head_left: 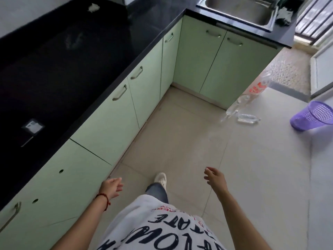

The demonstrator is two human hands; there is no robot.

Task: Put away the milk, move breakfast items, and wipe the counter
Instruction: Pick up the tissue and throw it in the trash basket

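Observation:
The black counter [75,56] runs along the left, above pale green cabinets [111,121]. A crumpled white cloth or tissue [93,7] lies on it at the far end. A small white item [33,126] rests on the near part of the counter. My left hand [111,186] hangs low beside the cabinet fronts, fingers apart, holding nothing. My right hand [214,179] is out over the floor, open and empty. No milk or breakfast items are in view.
A steel sink [239,9] sits in the far corner counter with a grey rag [284,16] beside it. On the tiled floor lie clear plastic bottles [246,118], a plastic bag [255,89] and a tipped purple basket [313,116]. My foot [161,179] steps forward.

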